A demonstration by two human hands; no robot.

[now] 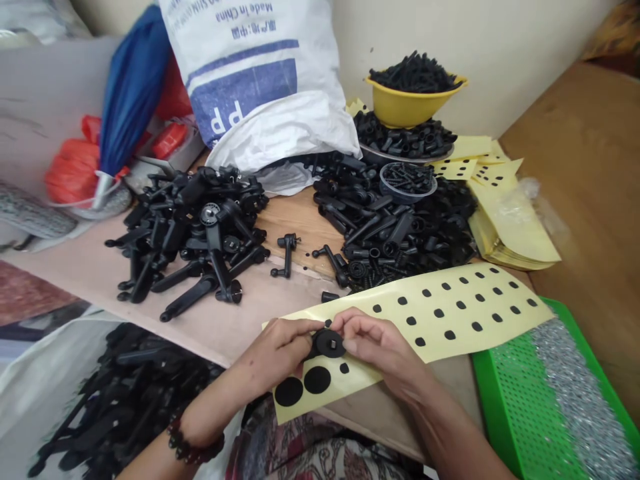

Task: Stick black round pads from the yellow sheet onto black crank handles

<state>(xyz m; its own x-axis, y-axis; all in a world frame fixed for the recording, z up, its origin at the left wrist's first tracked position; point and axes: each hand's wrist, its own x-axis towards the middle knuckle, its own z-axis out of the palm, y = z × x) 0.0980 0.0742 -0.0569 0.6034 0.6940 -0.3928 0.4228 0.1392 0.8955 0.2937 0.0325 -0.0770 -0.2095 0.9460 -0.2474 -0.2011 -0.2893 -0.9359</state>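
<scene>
At the frame's lower centre, a person's left hand [284,348] has its fingers closed on a round black part [330,344] above a yellow sheet [461,320]. The right hand [373,339], fingers curled, meets the part's right edge; its grip is unclear.

Left hand [285,345] and right hand [377,343] hold a black part [329,344], seemingly round; a yellow sheet [461,317] lies beneath.
</scene>
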